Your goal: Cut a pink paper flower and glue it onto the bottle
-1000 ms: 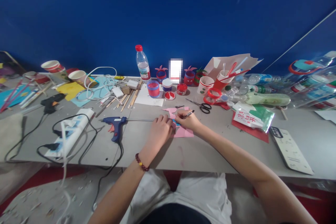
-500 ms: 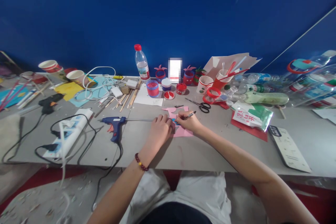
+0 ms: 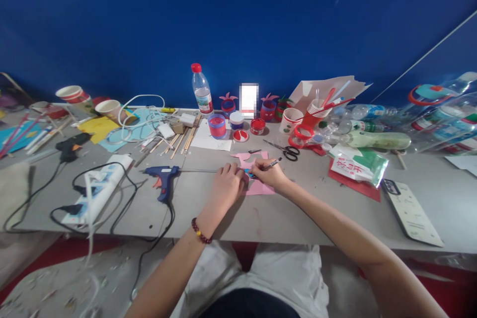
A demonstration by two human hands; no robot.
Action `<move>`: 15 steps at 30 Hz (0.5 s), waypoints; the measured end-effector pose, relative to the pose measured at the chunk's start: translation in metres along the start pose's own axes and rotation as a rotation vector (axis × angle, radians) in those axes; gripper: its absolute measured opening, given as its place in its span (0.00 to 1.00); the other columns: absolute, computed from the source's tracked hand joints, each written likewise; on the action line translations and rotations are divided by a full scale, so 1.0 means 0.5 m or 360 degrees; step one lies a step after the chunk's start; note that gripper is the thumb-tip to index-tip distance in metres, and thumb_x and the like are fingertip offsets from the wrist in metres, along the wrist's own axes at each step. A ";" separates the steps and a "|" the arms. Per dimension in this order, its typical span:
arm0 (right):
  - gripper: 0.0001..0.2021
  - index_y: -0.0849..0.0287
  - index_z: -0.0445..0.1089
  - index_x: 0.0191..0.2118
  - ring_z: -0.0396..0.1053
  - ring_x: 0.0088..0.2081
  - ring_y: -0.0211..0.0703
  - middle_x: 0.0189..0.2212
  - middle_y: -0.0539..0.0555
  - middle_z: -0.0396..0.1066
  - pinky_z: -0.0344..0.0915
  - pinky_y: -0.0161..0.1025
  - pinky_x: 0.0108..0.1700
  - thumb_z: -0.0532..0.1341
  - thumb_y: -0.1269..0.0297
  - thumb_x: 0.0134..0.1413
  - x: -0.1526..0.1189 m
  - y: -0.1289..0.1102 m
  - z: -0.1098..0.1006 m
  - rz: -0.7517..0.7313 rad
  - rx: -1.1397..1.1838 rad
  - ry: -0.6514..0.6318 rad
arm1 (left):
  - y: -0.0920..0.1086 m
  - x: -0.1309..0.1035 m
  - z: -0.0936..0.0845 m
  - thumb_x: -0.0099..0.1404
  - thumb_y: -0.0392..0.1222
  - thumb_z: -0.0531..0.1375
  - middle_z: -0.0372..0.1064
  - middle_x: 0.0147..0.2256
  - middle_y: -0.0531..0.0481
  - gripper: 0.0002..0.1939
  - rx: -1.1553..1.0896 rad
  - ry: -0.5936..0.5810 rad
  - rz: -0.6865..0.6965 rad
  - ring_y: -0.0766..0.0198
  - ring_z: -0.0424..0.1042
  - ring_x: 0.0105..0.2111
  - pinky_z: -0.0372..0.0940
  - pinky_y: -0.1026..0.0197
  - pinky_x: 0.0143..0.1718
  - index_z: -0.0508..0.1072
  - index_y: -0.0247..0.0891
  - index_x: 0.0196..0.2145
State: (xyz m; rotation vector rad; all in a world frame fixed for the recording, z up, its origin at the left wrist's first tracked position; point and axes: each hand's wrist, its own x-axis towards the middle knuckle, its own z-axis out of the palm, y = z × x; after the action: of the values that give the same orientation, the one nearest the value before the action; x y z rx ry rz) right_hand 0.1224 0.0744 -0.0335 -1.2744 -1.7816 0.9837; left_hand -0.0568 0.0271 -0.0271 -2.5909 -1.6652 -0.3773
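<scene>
My right hand [image 3: 266, 171] is closed round a pen [image 3: 276, 163], whose upper end sticks out to the right. Its tip is hidden behind my fingers. A sheet of pink paper [image 3: 261, 189] with cut-out edges lies flat under it. Between my two hands a small blue piece [image 3: 247, 173], perhaps paper, rests on the pink sheet. My left hand [image 3: 230, 182], a beaded bracelet at its wrist, holds the left side of that piece down with bent fingers. Just beyond the sheet lie black-handled scissors [image 3: 289, 153] and a small dark pen cap [image 3: 255, 151].
A blue glue gun [image 3: 164, 176] lies left of my hands, near a white power strip [image 3: 97, 189] with cables. Behind stand a plastic bottle [image 3: 202, 94], paint jars [image 3: 258, 126] and a paper cup [image 3: 290, 121]. Plastic bottles [image 3: 376, 139] and a phone [image 3: 412, 213] lie at right.
The pen's upper end has shifted slightly to the right and swung a little in my right hand. My left hand stays in place on the blue piece.
</scene>
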 end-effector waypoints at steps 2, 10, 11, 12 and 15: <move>0.16 0.58 0.57 0.16 0.59 0.22 0.35 0.15 0.47 0.61 0.59 0.33 0.24 0.61 0.59 0.47 0.000 0.004 0.002 0.0031 0.0047 0.0019 | 0.000 -0.001 0.000 0.65 0.35 0.56 0.68 0.45 0.41 0.11 0.0001 -0.0003 -0.0012 0.51 0.65 0.44 0.62 0.50 0.42 0.73 0.39 0.44; 0.15 0.59 0.63 0.18 0.66 0.23 0.38 0.16 0.49 0.65 0.67 0.35 0.27 0.61 0.57 0.49 0.001 0.018 0.011 0.0094 0.0176 0.0027 | 0.002 0.000 -0.002 0.65 0.35 0.56 0.69 0.45 0.42 0.12 -0.0004 0.0006 -0.0043 0.51 0.66 0.44 0.62 0.50 0.43 0.74 0.39 0.44; 0.15 0.59 0.64 0.18 0.67 0.24 0.39 0.16 0.49 0.66 0.68 0.36 0.27 0.61 0.57 0.49 0.002 0.019 0.011 0.0095 0.0180 0.0026 | 0.003 0.001 -0.003 0.64 0.34 0.56 0.69 0.45 0.42 0.12 -0.0005 0.0008 -0.0043 0.51 0.66 0.44 0.62 0.50 0.43 0.74 0.39 0.44; 0.15 0.59 0.64 0.18 0.67 0.24 0.39 0.16 0.50 0.66 0.68 0.36 0.27 0.61 0.57 0.49 0.002 0.021 0.012 0.0094 0.0181 0.0025 | 0.003 0.001 -0.004 0.64 0.34 0.56 0.69 0.45 0.42 0.11 -0.0007 0.0009 -0.0043 0.51 0.66 0.44 0.62 0.50 0.43 0.74 0.39 0.44; 0.15 0.59 0.64 0.18 0.68 0.24 0.40 0.17 0.50 0.66 0.69 0.37 0.27 0.61 0.58 0.50 0.004 0.026 0.013 0.0082 0.0167 0.0022 | 0.004 0.001 -0.004 0.64 0.34 0.56 0.69 0.45 0.41 0.11 -0.0009 0.0017 -0.0044 0.51 0.66 0.43 0.63 0.50 0.43 0.74 0.39 0.43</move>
State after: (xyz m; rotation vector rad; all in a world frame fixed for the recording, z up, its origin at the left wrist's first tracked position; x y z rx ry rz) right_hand 0.1216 0.0779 -0.0475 -1.2641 -1.6716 1.0804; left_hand -0.0552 0.0263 -0.0247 -2.5676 -1.7011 -0.3971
